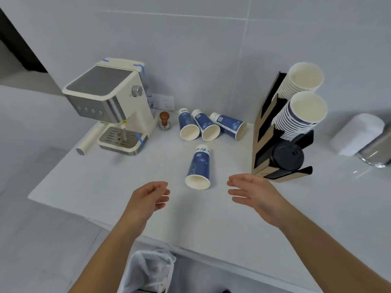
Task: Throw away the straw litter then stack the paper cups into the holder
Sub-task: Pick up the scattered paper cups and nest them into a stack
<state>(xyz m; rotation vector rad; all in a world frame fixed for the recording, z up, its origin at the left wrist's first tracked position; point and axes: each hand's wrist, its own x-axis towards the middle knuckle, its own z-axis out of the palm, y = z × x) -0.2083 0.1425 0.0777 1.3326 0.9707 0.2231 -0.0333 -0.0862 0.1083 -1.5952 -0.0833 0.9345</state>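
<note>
Several blue paper cups lie on their sides on the white counter [105,187]. One cup [198,167] lies nearest me, mouth towards me. Three more [187,126] [205,125] [229,125] lie side by side near the wall. The cardboard and black cup holder [264,132] stands at the right, with two stacks of cups [300,81] [302,115] and black lids [287,155] in it. My left hand [148,199] and my right hand [251,193] hover empty on either side of the nearest cup, fingers apart. No straw litter shows on the counter.
A cream espresso machine [110,106] stands at the back left, with a wooden-handled tamper [164,120] beside it. A bin lined with a white bag [148,271] sits below the counter's front edge. At the far right are a white object [357,134] and a metal container [378,149].
</note>
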